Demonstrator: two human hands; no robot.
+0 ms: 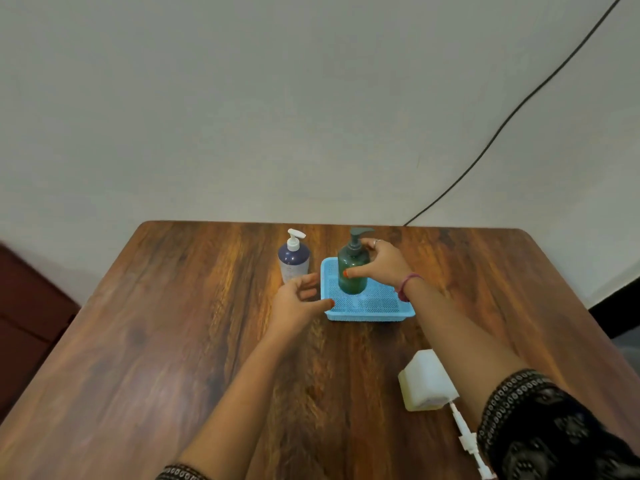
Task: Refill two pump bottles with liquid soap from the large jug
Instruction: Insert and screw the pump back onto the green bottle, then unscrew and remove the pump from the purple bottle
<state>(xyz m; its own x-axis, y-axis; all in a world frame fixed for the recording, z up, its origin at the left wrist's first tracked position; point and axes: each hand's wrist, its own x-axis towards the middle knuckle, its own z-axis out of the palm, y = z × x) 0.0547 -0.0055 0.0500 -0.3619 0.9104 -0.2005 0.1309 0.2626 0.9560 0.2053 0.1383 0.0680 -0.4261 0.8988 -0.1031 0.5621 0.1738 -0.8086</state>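
Cable behind wooden table

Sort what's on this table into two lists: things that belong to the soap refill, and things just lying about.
Belongs to the job:
green pump bottle, gripped by the right hand, standing in the blue tray
white-pump bottle, beside the tray
white jug, near right

Lying about:
black cable on the wall
loose white pump part, purpose unclear

soft, even indoor light; dull sheen on the table left of centre. faint shadows beside the tray. wide-angle bending at table corners; slight overall softness, sleeve blurred.
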